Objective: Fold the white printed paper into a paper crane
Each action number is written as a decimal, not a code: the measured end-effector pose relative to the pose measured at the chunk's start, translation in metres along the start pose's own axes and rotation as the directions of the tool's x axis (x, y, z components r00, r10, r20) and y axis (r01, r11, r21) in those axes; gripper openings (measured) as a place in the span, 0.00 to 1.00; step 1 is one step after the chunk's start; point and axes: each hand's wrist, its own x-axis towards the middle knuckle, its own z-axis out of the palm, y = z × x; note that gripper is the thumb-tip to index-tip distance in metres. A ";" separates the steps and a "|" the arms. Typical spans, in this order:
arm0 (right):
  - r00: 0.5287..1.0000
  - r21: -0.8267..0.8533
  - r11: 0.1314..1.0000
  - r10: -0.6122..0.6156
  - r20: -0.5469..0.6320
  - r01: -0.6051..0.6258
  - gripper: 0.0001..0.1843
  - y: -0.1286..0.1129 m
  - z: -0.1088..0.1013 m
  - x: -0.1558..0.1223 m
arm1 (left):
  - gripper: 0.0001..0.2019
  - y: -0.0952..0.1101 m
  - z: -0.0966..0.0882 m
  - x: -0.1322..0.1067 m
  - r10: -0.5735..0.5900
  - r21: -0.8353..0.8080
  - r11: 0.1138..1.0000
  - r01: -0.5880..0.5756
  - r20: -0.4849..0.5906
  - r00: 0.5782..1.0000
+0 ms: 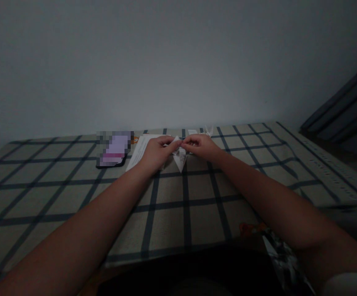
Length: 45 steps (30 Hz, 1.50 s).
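Note:
A folded piece of white paper [180, 159], pointed at its lower end, is held between both hands above the checked tablecloth. My left hand [159, 150] pinches its upper left part between thumb and fingers. From the other side my right hand [200, 144] pinches the paper near its top, fingertips almost meeting those of the left. A white printed sheet [137, 155] lies flat behind and left of my left hand, partly covered by it. Just behind my right hand stands a white folded paper piece [209, 130] with thin points, partly hidden.
A phone [117, 149] with a lit, blurred screen is at the left. The checked cloth [166, 218] covers the table up to a plain wall [178, 61]. A dark striped curtain or fabric [348, 107] hangs at the right.

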 end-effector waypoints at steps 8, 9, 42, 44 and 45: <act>1.000 -0.018 0.999 -0.030 0.001 0.030 0.15 0.001 -0.002 0.000 | 0.18 -0.005 0.003 0.002 -0.083 -0.118 0.990 0.074 -0.072 0.994; 0.999 -0.029 0.999 -0.037 -0.002 0.037 0.15 0.000 -0.001 0.000 | 0.18 -0.004 0.003 0.002 -0.092 -0.125 0.989 0.083 -0.076 0.993; 0.999 -0.021 0.999 -0.039 0.024 0.039 0.13 -0.005 0.001 -0.001 | 0.20 -0.003 0.003 0.004 -0.058 -0.091 0.995 0.048 -0.114 0.992; 0.999 -0.007 1.000 -0.030 0.028 0.031 0.13 -0.003 0.001 -0.001 | 0.22 -0.003 0.004 0.004 -0.072 -0.116 0.991 0.060 -0.105 0.992; 0.999 -0.006 1.000 -0.031 0.027 0.031 0.14 -0.003 0.001 -0.001 | 0.22 -0.002 0.004 0.004 -0.074 -0.128 0.990 0.061 -0.098 0.992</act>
